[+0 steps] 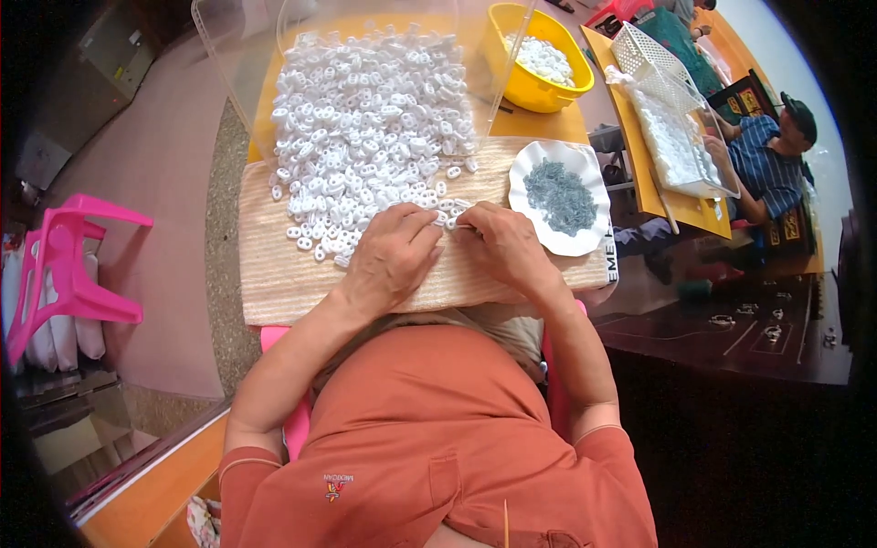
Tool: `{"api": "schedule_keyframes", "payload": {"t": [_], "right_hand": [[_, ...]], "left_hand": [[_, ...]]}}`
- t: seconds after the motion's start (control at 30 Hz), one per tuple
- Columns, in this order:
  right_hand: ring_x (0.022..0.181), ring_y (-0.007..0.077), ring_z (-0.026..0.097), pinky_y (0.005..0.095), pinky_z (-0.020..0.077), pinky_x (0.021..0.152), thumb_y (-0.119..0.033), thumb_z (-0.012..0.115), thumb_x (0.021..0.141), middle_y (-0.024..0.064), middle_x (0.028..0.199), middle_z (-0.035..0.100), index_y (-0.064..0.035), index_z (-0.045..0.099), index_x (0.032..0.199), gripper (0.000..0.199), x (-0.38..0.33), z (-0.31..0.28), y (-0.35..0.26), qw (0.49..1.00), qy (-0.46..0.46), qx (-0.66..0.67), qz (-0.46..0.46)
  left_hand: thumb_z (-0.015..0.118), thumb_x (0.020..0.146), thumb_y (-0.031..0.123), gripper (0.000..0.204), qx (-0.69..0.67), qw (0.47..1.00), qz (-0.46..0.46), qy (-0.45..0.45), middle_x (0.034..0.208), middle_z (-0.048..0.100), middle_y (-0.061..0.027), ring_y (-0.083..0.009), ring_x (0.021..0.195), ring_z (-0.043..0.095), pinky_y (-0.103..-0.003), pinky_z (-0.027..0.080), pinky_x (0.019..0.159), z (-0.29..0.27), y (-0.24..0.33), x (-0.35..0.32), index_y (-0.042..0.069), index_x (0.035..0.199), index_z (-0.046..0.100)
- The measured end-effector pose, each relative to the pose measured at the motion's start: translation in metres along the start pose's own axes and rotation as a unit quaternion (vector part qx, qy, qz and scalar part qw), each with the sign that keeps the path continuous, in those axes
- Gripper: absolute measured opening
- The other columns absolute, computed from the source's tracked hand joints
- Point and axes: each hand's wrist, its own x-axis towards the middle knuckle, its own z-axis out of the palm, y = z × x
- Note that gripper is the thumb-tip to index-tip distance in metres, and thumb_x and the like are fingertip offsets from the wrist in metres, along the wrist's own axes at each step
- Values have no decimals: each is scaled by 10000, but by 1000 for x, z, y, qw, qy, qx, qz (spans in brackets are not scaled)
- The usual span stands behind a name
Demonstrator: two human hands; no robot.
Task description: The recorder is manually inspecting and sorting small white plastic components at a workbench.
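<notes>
While pinched, white piece (454,222) crosswise (fingers (437,219)).

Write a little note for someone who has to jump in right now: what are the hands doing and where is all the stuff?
Left hand: on the woven mat, fingertips at the white pieces.
Right hand: pinching a small white piece beside the left fingertips.
Grey-green bits sit in the white plate, right of the hands.
More white pieces in the yellow bowl.
Done: cannot tell how many.
Left: the big white pile.
</notes>
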Motion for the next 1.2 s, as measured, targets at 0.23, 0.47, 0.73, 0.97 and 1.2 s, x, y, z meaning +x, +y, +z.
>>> {"api": "schedule_keyframes", "payload": {"t": [0.23,0.47,0.73,0.97,1.2], "right_hand": [[789,311,629,383,492,686,-140,659,817,120,840,629,-34,634,917,148,2,-1,-5,999,37,9,14],[804,308,633,392,504,694,-160,657,816,100,919,624,-70,646,964,173,13,7,-8,1000,21,-18,-4],[791,312,632,410,515,671,-191,614,846,99,918,594,-81,634,987,179,23,13,-18,996,-29,-82,5],[745,314,628,399,510,613,-126,569,873,110,894,579,-66,601,982,129,21,14,-8,988,-25,-150,-35],[703,304,634,363,518,580,-17,650,814,135,859,634,-12,587,958,157,15,12,-28,964,214,-5,-155]], "left_hand": [[706,735,47,188,-25,999,-33,28,1009,646,-116,-303,996,583,-386,489,863,-5,-4,0,11,908,641],[685,759,53,114,-24,998,-40,52,970,639,-115,-294,965,584,-375,494,840,-8,-7,-7,13,855,637],[707,736,21,140,-36,996,-46,61,951,656,-111,-299,948,604,-382,501,830,-6,-7,-10,10,861,644],[694,750,31,125,-38,994,-41,94,917,640,-122,-316,923,595,-380,501,802,-8,-8,-6,8,853,628],[656,886,121,166,-449,792,-410,61,893,681,-73,-152,782,647,-274,531,698,-13,11,-7,-4,995,656]]}}
